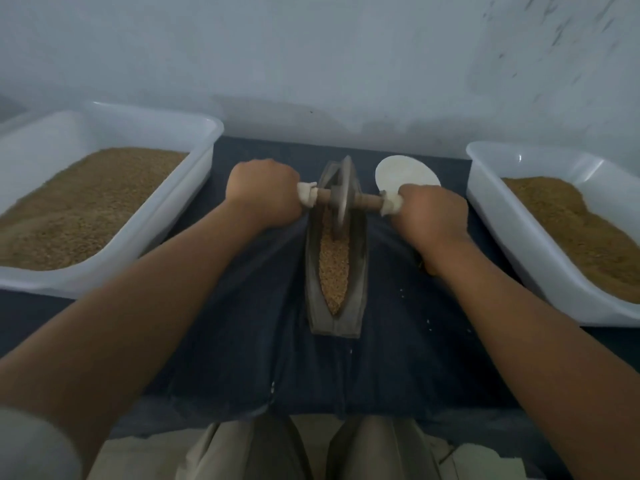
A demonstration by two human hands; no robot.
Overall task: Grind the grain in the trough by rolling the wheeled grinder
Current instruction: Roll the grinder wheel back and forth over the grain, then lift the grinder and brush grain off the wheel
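A narrow grey boat-shaped trough [358,271] lies lengthwise on a dark blue cloth [242,323]. Golden-brown grain [333,268] fills its groove. The wheeled grinder [343,195], a grey disc on a wooden axle with white-wrapped ends, stands upright in the far part of the trough. My left hand [265,195] grips the left end of the axle. My right hand [431,216] grips the right end. Both fists hide most of the white wrapping.
A white tub [207,133] of brown grain stands at the left. Another white tub [485,188] with brown grain stands at the right. A round white disc [405,173] lies on the cloth behind my right hand. A pale wall rises close behind. My knees show below.
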